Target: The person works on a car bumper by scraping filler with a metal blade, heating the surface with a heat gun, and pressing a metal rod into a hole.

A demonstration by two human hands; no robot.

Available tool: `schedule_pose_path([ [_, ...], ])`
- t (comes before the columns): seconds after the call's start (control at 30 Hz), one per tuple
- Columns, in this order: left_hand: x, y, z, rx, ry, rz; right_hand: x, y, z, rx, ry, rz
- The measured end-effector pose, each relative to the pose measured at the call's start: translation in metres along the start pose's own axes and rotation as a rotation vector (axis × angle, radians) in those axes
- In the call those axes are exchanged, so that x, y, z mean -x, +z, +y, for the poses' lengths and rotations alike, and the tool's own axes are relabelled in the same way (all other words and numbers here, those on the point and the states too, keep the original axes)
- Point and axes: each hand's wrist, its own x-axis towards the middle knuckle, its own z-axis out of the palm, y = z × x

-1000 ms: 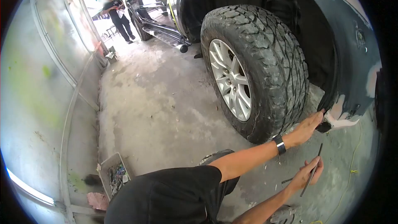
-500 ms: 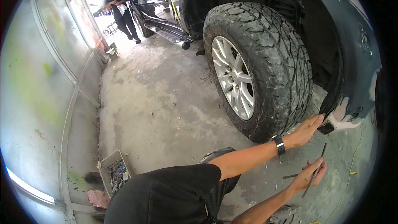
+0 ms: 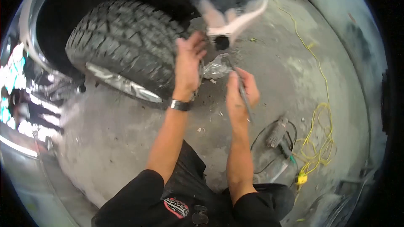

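My left hand (image 3: 189,63), with a dark watch at the wrist, is beside the tread of the large tire (image 3: 126,42). Its fingers are apart and slightly blurred, with nothing seen in them. In my right hand (image 3: 243,90) is a thin dark rod (image 3: 244,94), gripped between thumb and fingers and slanting across the palm. Just beyond the rod lies a crumpled clear plastic piece (image 3: 216,67) near the floor. The fender's lower end (image 3: 231,27), with pinkish patches and a dark opening, is above both hands.
A power tool (image 3: 277,133) with a dark cord lies on the floor at the right. Beside it is a coiled yellow cord (image 3: 317,143) with a yellow connector. A person (image 3: 35,113) stands at the far left. A panelled wall (image 3: 345,29) runs along the right.
The view has swung to the right, bringing the tool and coiled cord into sight. My left hand has left the fender edge and spread its fingers. My right hand still holds the rod.
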Motion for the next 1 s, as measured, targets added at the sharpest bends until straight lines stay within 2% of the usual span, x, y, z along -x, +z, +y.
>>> schedule_pose_path([
  [0.1,-0.010,-0.001,0.011,0.054,-0.024,0.022,-0.002,0.005,-0.009,-0.103,-0.074,0.023],
  [0.17,-0.020,0.009,0.018,-0.016,-0.032,-0.011,-0.007,0.003,-0.015,-0.152,-0.096,0.001],
  [0.4,-0.040,0.045,0.036,-0.083,-0.169,0.010,-0.036,-0.004,-0.018,-0.306,-0.044,0.019],
  [0.53,-0.044,0.047,0.030,-0.034,-0.133,0.088,-0.045,-0.023,-0.017,-0.303,0.026,-0.046],
  [0.63,-0.034,0.049,0.024,0.034,-0.091,0.134,-0.039,-0.028,-0.013,-0.261,0.000,-0.034],
  [0.9,-0.024,0.040,0.003,0.108,0.015,0.171,-0.035,-0.002,0.005,-0.232,-0.121,0.006],
  [1.0,-0.022,0.034,-0.006,0.115,0.025,0.191,-0.030,0.008,0.001,-0.176,-0.092,0.038],
])
